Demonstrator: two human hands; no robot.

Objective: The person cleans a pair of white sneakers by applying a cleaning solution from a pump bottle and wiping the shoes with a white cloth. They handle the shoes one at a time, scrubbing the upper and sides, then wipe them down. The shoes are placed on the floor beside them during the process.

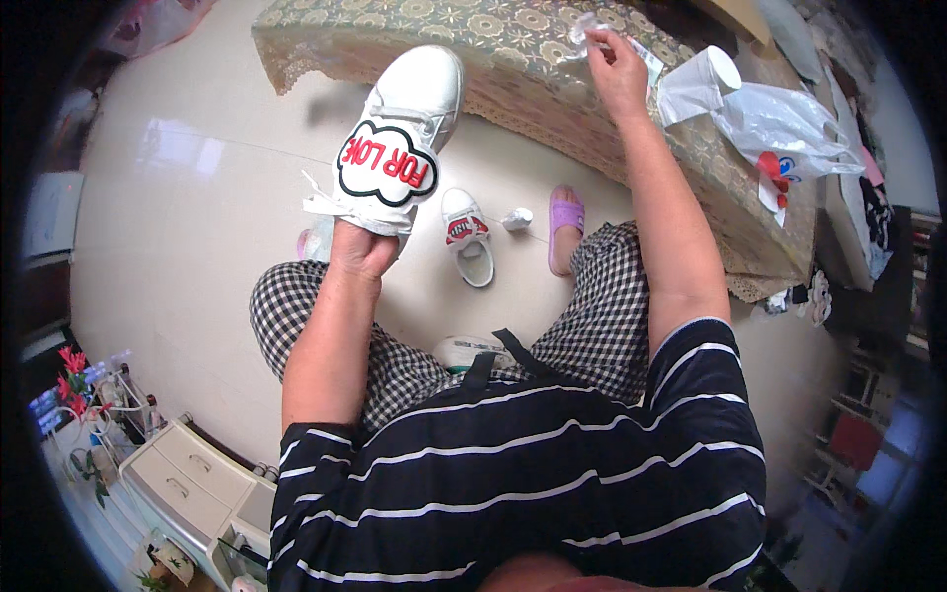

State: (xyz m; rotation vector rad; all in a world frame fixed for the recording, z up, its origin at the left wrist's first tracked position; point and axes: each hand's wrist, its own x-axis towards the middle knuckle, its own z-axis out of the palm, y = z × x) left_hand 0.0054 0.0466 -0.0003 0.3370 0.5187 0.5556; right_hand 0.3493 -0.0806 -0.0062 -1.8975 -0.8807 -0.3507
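Observation:
My left hand [367, 253] is pushed into the heel opening of a white lace-up sneaker [423, 80] and holds it up above the floor, toe pointing away; the fingers are hidden inside. A white cloud-shaped patch [386, 164] with red lettering and a black border covers its tongue. Over the cloth-covered table, my right hand [618, 74] has its fingertips on a crumpled, whitish, thin piece [584, 31], either tissue or plastic film. Between my feet stands the other white sneaker [473, 260], bearing a red patch, with a crumpled white wad [516, 219] beside it.
A patterned tablecloth [510, 55] hangs over the table's edge. Right of my right hand lie a white paper roll or cup [699, 85] and a white plastic bag [784, 126]. A purple slipper [567, 214] is on my right foot. A drawer cabinet [189, 473] stands at lower left.

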